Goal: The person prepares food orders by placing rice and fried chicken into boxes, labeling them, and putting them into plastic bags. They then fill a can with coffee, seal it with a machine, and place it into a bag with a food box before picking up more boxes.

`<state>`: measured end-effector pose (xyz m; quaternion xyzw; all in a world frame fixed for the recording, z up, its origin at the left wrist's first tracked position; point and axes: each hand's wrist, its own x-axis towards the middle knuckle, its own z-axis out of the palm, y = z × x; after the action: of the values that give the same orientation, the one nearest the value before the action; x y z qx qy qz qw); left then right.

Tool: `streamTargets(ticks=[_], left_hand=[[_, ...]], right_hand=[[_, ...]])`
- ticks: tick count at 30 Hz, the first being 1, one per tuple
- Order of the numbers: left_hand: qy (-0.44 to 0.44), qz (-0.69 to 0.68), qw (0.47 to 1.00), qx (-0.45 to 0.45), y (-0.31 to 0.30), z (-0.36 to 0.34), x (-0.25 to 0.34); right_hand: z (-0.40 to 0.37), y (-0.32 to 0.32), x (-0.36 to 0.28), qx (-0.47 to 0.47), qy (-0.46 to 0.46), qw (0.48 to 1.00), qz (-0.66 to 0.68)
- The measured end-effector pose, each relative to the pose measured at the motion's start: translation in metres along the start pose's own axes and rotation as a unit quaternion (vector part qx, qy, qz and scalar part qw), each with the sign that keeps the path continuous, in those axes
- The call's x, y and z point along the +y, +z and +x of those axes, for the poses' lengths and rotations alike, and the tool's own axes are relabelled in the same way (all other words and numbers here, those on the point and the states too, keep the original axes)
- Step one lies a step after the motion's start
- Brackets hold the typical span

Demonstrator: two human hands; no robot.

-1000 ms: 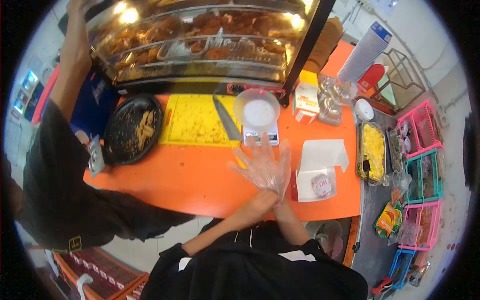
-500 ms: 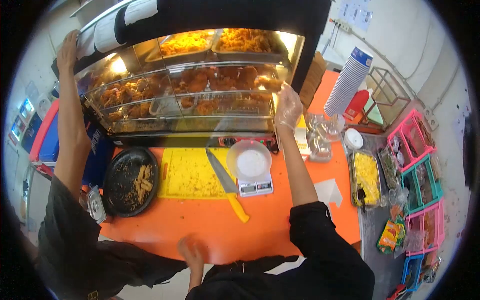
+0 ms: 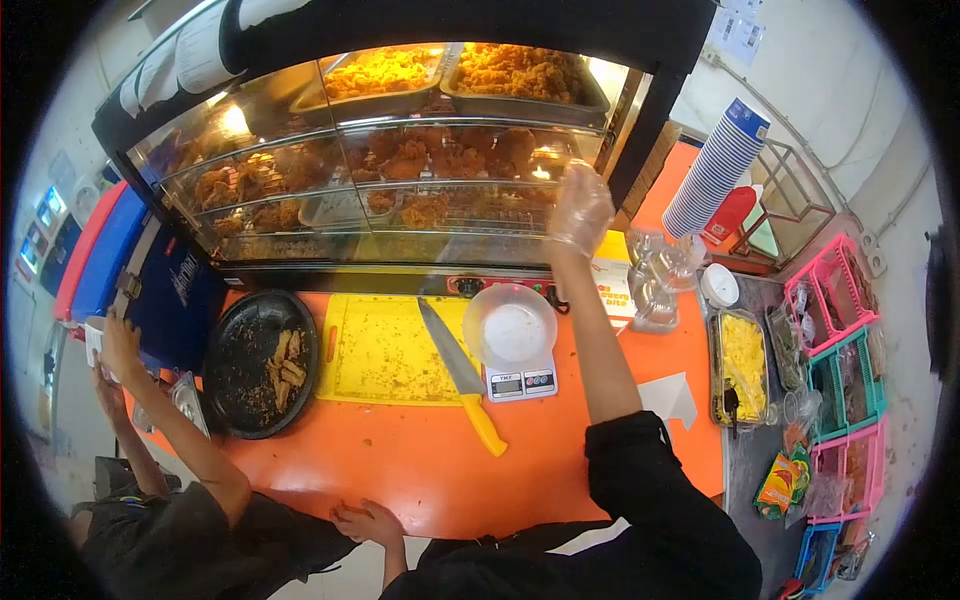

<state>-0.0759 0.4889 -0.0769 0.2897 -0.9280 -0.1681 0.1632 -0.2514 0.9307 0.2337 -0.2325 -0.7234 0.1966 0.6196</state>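
While the glass case (image 3: 400, 170) glows amber at eleven o'clock, right hand (image 3: 580, 213), at two, has fingers curled together; left hand's (image 3: 370, 523), at seven, part slightly

The right sleeve (image 3: 650, 480) and forearm (image 3: 597, 340) hide much of the white box (image 3: 678, 400). Whether the blurred right hand (image 3: 582, 208) touches the glass (image 3: 455, 215) is unclear. The scale's (image 3: 522, 385) display is too small to read.
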Motion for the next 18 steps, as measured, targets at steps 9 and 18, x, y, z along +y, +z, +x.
streamTargets(ticks=[9, 18], left_hand=[[0.022, -0.007, 1.0, 0.014, 0.002, 0.001, 0.0], [0.037, -0.076, 0.996, -0.003, -0.013, 0.002, 0.007]], right_hand=[[-0.005, 0.033, -0.057, -0.267, -0.062, 0.962, -0.02], [0.065, 0.106, 0.001, -0.49, 0.061, 0.832, -0.252]])
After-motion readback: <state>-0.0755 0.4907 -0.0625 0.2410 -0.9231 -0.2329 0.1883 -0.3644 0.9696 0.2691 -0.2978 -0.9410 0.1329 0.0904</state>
